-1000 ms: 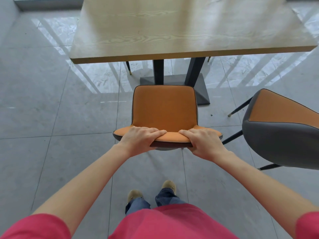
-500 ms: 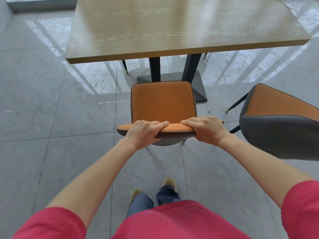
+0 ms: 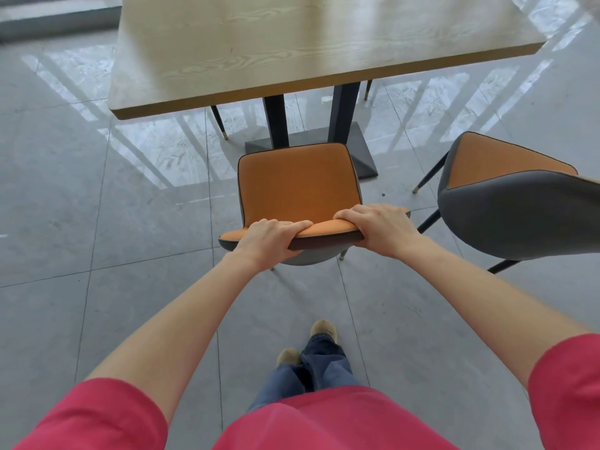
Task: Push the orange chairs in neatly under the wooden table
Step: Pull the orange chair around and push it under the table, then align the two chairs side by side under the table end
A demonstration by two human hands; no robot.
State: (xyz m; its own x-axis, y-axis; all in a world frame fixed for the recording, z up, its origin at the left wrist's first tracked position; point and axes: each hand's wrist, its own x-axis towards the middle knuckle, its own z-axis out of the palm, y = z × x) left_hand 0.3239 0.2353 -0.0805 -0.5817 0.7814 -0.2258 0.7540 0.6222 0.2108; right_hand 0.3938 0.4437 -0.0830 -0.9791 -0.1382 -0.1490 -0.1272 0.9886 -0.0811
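My left hand (image 3: 271,239): I am curling it over the top edge of the backrest, fingers on the orange front side, thumb side toward the middle, gripping the rim.
My right hand (image 3: 379,229): I am closing it over the same top edge, just to the right, fingers (image 3: 352,213) wrapping onto the orange face; the two hands are sitting near each other with a stretch of rim between them.
Orange chair I am holding (image 3: 298,186): it is standing in front of me on the grey tiled floor (image 3: 65,206), its seat facing the table; the front of the seat is reaching the black base plate (image 3: 360,147) of the table, but the seat is lying short of the tabletop's near edge.
Wooden table (image 3: 292,43): it is standing ahead of me on two black posts (image 3: 275,121), its light grained top bare.
Second orange chair (image 3: 506,193): it is standing to my right, turned at an angle, grey shell toward me, well apart from the table edge and close beside my right hand.
My body: I am wearing a red top (image 3: 324,420), jeans and tan shoes (image 3: 323,328), and standing behind the chair.
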